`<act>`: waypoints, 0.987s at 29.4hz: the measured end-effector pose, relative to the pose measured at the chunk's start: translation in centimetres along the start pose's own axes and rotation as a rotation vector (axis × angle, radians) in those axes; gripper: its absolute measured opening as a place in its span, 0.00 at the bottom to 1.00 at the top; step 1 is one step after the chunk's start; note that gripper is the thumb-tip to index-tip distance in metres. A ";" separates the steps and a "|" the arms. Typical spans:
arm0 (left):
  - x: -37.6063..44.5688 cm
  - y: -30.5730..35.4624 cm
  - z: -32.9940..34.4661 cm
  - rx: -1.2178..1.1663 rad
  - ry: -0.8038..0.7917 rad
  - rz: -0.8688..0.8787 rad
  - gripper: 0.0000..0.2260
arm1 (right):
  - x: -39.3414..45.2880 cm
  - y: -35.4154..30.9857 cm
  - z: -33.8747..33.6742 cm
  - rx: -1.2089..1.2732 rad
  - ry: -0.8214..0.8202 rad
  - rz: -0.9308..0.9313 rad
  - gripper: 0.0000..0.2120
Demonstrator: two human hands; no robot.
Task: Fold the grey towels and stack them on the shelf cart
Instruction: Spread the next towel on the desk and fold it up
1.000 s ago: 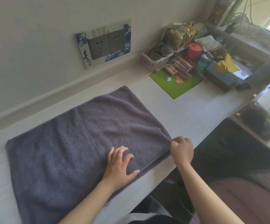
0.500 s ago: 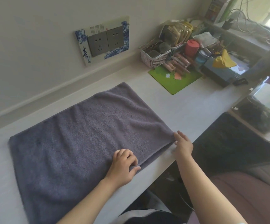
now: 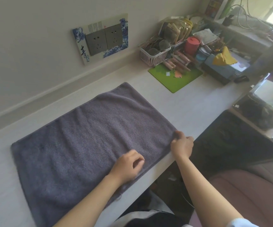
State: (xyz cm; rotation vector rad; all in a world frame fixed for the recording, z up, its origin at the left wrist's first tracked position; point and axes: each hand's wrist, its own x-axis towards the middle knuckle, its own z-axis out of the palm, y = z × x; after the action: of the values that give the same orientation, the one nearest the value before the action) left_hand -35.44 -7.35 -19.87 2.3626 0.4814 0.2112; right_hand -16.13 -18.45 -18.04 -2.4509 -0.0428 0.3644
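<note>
A grey towel (image 3: 90, 145) lies spread flat on the white desk (image 3: 198, 102), its long near edge along the desk's front. My left hand (image 3: 127, 166) rests on the towel at the near edge, its fingers curled into the fabric. At the towel's near right corner, my right hand (image 3: 181, 145) pinches the cloth between thumb and fingers. The towel is a single flat layer with light wrinkles.
A green mat (image 3: 176, 77), a pink basket (image 3: 153, 54), a red cup (image 3: 192, 45) and a box with a yellow cloth (image 3: 222, 58) crowd the desk's far right. A socket panel (image 3: 103, 38) is on the wall. A low shelf (image 3: 247, 122) stands at the right.
My left hand's fingers went from spread flat to curled on the towel's near edge. My right hand loosened at the corner, then pinched it again.
</note>
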 end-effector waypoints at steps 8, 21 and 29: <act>1.6 -2.4 0.5 0.571 -0.015 -0.293 0.30 | -2.5 -0.8 3.9 -0.530 -0.286 -0.731 0.23; -13.0 -7.5 -3.8 0.579 0.159 -0.757 0.33 | -0.8 0.6 3.5 -0.702 -0.298 -0.550 0.29; -14.1 -6.1 -3.9 0.538 0.158 -0.691 0.31 | -11.1 -4.1 8.4 -0.575 -0.421 -0.877 0.24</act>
State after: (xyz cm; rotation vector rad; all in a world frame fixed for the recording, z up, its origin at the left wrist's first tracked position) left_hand -51.21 -6.47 -21.36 2.5151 1.5463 -0.0678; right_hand -28.81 -11.54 -19.05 -2.5323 -1.5158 0.4931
